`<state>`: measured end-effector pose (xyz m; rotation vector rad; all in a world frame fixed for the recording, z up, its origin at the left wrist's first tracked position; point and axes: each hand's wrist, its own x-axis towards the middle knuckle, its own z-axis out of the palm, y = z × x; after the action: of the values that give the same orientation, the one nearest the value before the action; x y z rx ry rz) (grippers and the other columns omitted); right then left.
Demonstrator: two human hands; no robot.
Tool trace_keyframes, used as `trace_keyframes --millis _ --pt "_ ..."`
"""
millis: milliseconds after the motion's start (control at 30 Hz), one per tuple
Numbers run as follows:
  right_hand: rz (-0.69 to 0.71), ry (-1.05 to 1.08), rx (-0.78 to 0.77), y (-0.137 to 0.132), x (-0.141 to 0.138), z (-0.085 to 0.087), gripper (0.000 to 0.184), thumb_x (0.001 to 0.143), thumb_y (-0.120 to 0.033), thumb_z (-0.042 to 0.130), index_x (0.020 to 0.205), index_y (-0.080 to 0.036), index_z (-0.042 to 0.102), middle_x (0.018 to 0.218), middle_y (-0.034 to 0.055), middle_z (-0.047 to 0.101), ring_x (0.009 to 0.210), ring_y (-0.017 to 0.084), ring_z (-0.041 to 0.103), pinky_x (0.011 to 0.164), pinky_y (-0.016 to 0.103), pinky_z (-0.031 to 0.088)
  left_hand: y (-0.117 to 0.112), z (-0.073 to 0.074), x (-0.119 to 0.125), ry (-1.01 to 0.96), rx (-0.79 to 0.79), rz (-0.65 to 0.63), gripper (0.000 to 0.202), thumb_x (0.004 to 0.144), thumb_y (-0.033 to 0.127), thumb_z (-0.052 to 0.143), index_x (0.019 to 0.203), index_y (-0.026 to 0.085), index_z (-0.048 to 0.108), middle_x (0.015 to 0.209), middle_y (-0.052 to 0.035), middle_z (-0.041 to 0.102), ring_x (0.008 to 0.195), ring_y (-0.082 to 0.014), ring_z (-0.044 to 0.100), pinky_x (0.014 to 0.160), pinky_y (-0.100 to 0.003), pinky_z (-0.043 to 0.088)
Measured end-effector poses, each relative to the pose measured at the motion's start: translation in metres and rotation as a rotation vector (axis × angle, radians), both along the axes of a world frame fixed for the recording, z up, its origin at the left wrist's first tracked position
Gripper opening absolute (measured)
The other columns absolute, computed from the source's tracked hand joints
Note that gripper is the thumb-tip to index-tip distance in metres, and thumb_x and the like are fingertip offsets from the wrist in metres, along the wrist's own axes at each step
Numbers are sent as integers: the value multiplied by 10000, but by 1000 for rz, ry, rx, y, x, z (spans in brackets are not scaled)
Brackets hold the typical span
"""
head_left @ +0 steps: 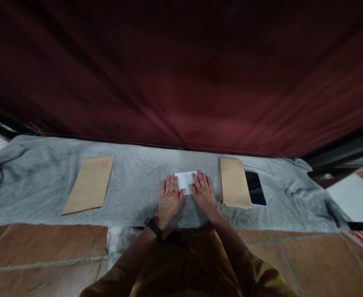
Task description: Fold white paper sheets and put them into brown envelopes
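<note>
A small white sheet of paper [185,182] lies on the grey cloth [134,177], right in front of me. My left hand [169,194] rests flat on its left side, fingers stretched out and pointing away from me. On the paper's right side lies my right hand [203,190], also flat with its fingers extended. Both palms face down, and they hide the paper's side edges. A dark watch [153,228] is on my left wrist. To the right of my right hand is a stack of brown envelopes [235,183].
Another brown envelope [90,183] lies at the left on the cloth. Beside the right-hand stack is a dark-screened phone [255,188]. A dark red curtain [181,82] hangs behind the cloth. Terracotta floor tiles [45,247] show below, and a white panel [356,196] stands at far right.
</note>
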<state>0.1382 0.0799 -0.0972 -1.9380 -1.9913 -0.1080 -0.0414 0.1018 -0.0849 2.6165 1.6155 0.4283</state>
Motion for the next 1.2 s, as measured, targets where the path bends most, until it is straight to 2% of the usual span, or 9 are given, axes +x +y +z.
trace_keyframes --millis 133,267,433,633,867,1067,1200 --pt "0 13 -12 -1 0 0 547 1064 -355 439 1570 -154 388 1635 170 352 1487 311 373 1212 546 289 12 -2 3 9 -2 22 675 1042 436 332 1565 10 322 1620 -240 339 1549 -318 255 1245 -550 252" --pt "2 23 2 -1 0 0 544 1064 -351 432 1570 -155 388 1628 173 367 1483 311 379 1208 550 290 10 -1 1 19 -11 14 690 1041 467 334 1559 11 339 1624 -244 332 1546 -326 264 1243 -549 248" --pt "3 14 -14 0 2 2 527 1057 -339 438 1547 -144 427 1626 167 374 1483 314 383 1215 534 282 1 4 -1 35 -11 10 659 1023 495 409 1568 125 381 1646 -212 309 1542 -359 267 1226 -588 250" --pt "65 57 -54 -10 14 5 573 1046 -387 471 1567 -161 395 1630 133 378 1513 280 339 1243 502 265 1 7 -5 34 -9 -8 627 1025 472 410 1574 170 383 1648 -176 326 1530 -336 310 1222 -560 277" --pt "56 121 -67 -23 24 3 506 1062 -257 365 1555 -158 419 1580 110 466 1501 247 370 1251 507 272 1 6 -16 8 -5 -14 578 1044 392 332 1581 185 374 1638 -121 363 1527 -303 323 1229 -533 289" --pt "63 167 -62 -26 29 6 575 985 -92 361 1552 -163 429 1551 108 507 1479 238 409 1251 505 293 0 4 -30 -3 -29 -31 574 1040 346 296 1577 163 381 1613 -100 406 1536 -295 300 1244 -541 269" --pt "62 175 -37 -31 12 15 528 1008 -128 371 1529 -133 460 1558 118 496 1494 245 382 1253 506 299 0 4 -31 6 -16 -29 573 1038 337 297 1568 143 395 1608 -108 414 1535 -302 301 1246 -537 264"
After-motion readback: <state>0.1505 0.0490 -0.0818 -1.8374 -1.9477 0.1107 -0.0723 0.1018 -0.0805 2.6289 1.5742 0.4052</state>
